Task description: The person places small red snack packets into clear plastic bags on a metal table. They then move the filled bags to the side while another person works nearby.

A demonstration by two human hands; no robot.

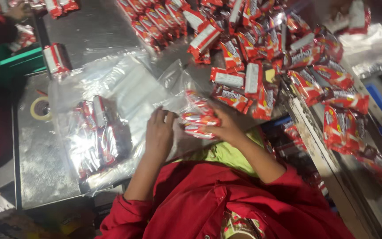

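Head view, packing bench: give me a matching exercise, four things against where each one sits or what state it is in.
Things:
1. roll of tape
2. right hand
3. left hand
4. filled clear bag

Places or states:
A. grips a small stack of red packets
B. lies flat on clear plastic beside the stack
C. lies on the metal table at the left, holding red packets inside
D. sits on the table's left edge, beside the filled bag

Pairs: 1-D, 2-A, 3-B, 4-C
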